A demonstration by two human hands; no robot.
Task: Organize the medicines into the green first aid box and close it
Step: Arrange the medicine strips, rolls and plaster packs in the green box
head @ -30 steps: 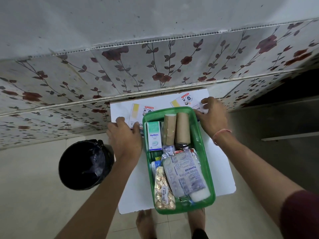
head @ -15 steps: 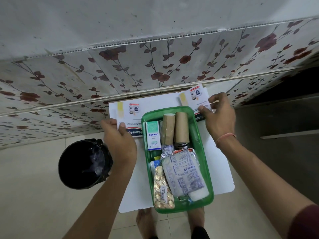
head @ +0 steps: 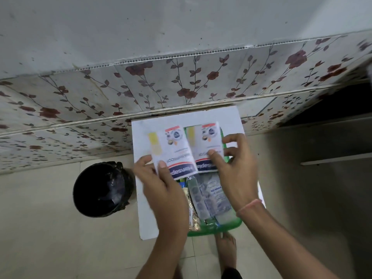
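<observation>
Medicines lie packed in the green first aid box [head: 223,228], which sits on a white surface [head: 147,214] toward its right edge, its near end reaching the surface's near edge. Both hands are raised above the far half of the box, so most of it is hidden; only the near end and a strip of the far right rim show.

Left hand [head: 161,190] pinches the near corner of a white bandage packet [head: 171,152], thumb on top and fingers beneath, holding it over the left rim of the box. Right hand [head: 233,170] pinches a second bandage packet [head: 207,148] the same way, thumb pressed on its printed face, the other fingers curled loosely behind its right edge. The two packets are side by side, their inner edges touching or overlapping slightly, both tilted up toward the camera with the dark blue brand band nearest the person and a yellow strip printed along the left side.

Inside the box, between the wrists, lie a silver blister strip [head: 215,196] with blue print, a gold foil strip [head: 193,216] along the left wall, and a white roll [head: 225,217] at the near right corner. The picture is motion-blurred, so finer print is unreadable.

A black bin [head: 102,188] stands on the floor just left of the surface.
</observation>
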